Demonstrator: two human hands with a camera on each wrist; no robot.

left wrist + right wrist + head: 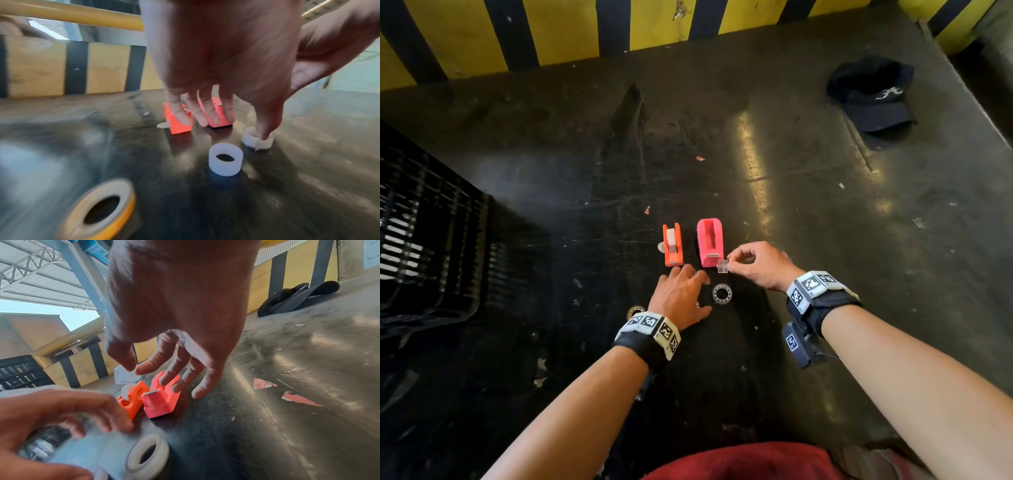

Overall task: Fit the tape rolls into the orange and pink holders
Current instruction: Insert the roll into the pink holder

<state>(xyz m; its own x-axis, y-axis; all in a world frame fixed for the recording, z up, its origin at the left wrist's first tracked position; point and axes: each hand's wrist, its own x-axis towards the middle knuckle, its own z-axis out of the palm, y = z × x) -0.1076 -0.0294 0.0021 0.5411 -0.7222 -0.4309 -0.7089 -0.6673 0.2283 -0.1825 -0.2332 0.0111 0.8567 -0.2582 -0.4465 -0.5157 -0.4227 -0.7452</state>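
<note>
The orange holder (672,245) (179,125) (133,402) stands with a white tape roll in it. Just right of it stands the pink holder (710,243) (162,399), its slot showing no roll. My right hand (726,262) (133,369) pinches a small clear plastic piece (722,266) (125,375) between thumb and forefinger, beside the pink holder's near end. My left hand (688,284) (205,120) is spread low over the floor in front of the holders. One fingertip touches a clear tape roll (722,293) (257,139) (147,452) lying flat. A small white ring (225,160) lies under my left palm.
A brown and yellow tape roll (635,311) (102,211) lies by my left wrist. A black crate (421,240) sits at the left and a dark cap (871,94) at the far right. A yellow and black striped wall (585,31) closes the back.
</note>
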